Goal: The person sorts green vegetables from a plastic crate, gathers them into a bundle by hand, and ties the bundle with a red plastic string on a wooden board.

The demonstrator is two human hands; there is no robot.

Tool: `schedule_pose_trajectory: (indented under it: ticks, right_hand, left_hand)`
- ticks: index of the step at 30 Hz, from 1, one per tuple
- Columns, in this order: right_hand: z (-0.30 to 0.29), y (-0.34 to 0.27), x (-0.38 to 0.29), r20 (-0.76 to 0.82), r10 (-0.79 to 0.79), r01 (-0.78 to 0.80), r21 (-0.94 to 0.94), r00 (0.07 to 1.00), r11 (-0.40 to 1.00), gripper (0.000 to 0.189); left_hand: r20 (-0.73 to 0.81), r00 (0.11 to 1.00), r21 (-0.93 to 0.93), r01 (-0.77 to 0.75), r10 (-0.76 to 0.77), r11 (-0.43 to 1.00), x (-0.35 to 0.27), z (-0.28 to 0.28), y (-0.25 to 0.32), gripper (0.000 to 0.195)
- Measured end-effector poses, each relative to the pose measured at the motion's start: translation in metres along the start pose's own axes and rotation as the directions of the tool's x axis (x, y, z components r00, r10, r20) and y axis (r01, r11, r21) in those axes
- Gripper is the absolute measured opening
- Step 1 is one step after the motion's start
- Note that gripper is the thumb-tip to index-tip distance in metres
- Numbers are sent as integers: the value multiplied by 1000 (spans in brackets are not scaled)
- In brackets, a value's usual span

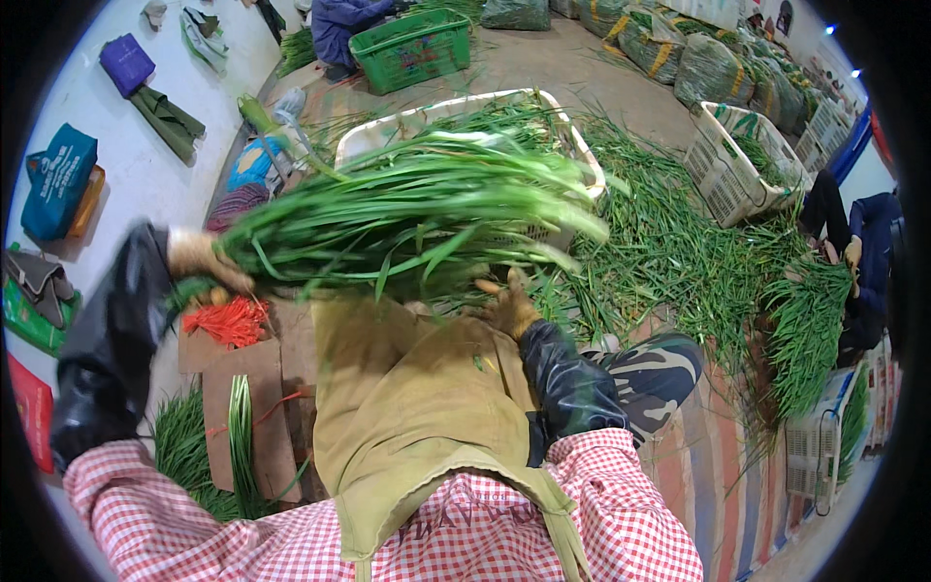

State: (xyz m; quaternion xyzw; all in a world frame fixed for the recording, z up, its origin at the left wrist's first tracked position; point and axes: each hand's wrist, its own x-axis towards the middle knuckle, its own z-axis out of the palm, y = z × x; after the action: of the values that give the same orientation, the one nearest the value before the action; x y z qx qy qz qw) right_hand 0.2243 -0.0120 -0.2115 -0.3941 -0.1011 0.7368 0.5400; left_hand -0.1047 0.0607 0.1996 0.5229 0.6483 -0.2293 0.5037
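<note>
My left hand (211, 263), in a tan glove, is closed around one end of a big bunch of long green leafy stalks (407, 211), blurred by motion, which stretches to the right over my lap. Below the bunch's pale ends, my right hand (509, 302), also gloved, has its fingers apart and holds nothing. Red ties (227, 320) lie in a pile just under my left hand. A small bunch of stalks (242, 436) rests on a brown board (218, 429) at my left, with a red tie beside it. A khaki apron (422, 385) covers my lap.
Behind the bunch stands a white plastic basket (465, 102) of greens. Loose leaves (654, 240) cover the floor at right, near another white basket (734, 167). One co-worker sits at far right, another beside a green crate (414, 54). Wrapped bales (713, 73) line the back.
</note>
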Motion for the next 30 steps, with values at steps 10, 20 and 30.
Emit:
schedule_pose_trajectory:
  ticks: [10,20,30]
  right_hand:
    - [9,-48,3,-17,-320,255,646,947,719,29]
    - [1,-115,-47,156,-709,372,-914,688,160,49]
    - [85,-23,2,229,-460,-28,-873,858,-487,15]
  left_hand:
    - [554,817,-609,264,162,748,139,93,-183,25]
    - [592,762,-669,283,262,687,170,96,-233,26]
    - [534,821,-659,254,203,708,145,95,-254,25]
